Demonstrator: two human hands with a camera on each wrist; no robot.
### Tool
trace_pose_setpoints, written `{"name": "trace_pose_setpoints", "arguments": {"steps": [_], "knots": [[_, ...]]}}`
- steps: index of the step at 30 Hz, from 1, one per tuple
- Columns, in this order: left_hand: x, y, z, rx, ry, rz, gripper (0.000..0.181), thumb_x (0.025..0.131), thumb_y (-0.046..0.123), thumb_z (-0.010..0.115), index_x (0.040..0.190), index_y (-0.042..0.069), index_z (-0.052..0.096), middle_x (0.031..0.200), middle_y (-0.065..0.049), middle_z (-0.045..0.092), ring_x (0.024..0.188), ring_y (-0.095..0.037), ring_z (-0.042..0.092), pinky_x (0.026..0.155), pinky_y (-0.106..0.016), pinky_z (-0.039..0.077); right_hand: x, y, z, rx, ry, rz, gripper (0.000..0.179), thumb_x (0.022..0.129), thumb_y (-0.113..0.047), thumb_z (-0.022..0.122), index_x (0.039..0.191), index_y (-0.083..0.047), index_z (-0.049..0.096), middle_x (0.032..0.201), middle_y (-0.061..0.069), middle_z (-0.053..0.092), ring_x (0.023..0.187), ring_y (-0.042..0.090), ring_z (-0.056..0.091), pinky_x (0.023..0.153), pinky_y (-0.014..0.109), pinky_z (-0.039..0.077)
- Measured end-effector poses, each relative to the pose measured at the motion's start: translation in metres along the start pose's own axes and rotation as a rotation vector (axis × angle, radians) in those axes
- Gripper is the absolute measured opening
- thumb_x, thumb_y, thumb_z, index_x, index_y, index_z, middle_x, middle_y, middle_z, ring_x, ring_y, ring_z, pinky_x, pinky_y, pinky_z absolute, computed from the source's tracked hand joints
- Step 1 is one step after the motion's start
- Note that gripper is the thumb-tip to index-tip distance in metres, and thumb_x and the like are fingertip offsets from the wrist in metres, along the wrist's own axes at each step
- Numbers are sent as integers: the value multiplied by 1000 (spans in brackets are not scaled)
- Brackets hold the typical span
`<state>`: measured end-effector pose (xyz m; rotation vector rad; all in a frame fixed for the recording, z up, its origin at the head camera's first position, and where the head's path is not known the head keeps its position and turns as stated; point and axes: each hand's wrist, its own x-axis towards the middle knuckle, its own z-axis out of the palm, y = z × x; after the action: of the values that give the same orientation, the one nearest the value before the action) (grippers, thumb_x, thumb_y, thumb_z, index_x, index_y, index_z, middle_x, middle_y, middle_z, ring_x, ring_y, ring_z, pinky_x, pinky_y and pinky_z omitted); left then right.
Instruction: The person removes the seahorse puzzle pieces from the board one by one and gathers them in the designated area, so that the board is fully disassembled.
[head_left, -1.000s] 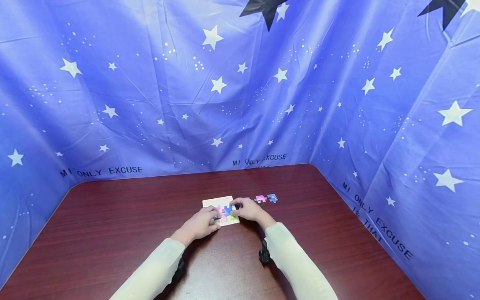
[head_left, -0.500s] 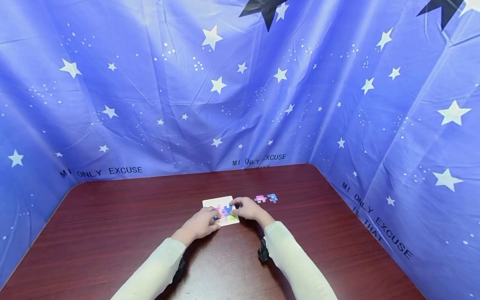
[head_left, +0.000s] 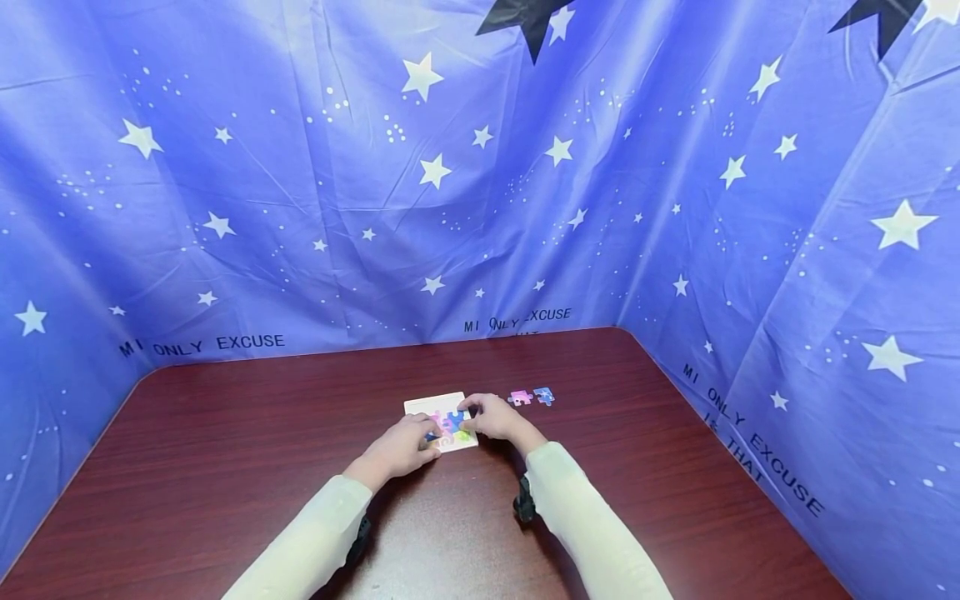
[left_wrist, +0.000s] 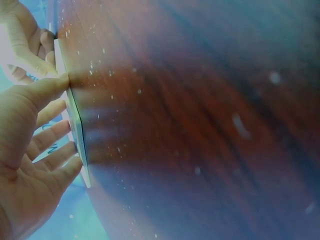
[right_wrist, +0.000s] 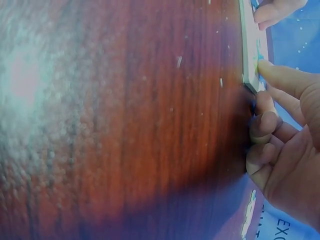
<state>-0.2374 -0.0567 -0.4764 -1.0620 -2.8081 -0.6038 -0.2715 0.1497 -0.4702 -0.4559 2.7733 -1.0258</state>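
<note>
A small white puzzle board [head_left: 435, 398] lies on the table with pink, blue and green jigsaw pieces in its tray. My left hand [head_left: 397, 446] rests on its left part, fingers spread over the pieces; in the left wrist view the thumb of that hand [left_wrist: 30, 135] touches the near edge. At the board's right side my right hand [head_left: 497, 418] holds a blue jigsaw piece [head_left: 454, 422] between thumb and forefinger. The right wrist view shows the thumb of the right hand [right_wrist: 300, 145] down on the board and the other fingers curled beside it. The forefinger's tip is hidden there.
Two loose jigsaw pieces, one pink [head_left: 520, 397] and one blue [head_left: 544, 396], lie to the right of the board, beyond the right hand. The dark red wooden table [head_left: 247, 467] is bordered by a blue star-patterned curtain [head_left: 360, 183] at the back and sides.
Both hands stay at the board with hardly any movement. The head view has shifted very slightly.
</note>
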Motion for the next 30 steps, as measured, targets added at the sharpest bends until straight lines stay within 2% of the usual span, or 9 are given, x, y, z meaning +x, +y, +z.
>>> {"name": "trace_pose_setpoints", "arguments": {"steps": [11,30], "knots": [[1,0,1,-6,-4,-4,21,80,19,71,96,7,64,92,-4,60,85,-17,53,79,-36,47,2,0,1,15,11,-4,26,79,-11,71,103,-5,65,74,4,53,67,13,44,61,24,38],[1,0,0,-14,-3,2,22,80,18,71,97,6,64,92,-4,60,86,-18,53,80,-36,47,1,1,1,38,1,21,29,80,-13,71,107,-4,66,66,-1,46,57,10,42,49,21,36]]}}
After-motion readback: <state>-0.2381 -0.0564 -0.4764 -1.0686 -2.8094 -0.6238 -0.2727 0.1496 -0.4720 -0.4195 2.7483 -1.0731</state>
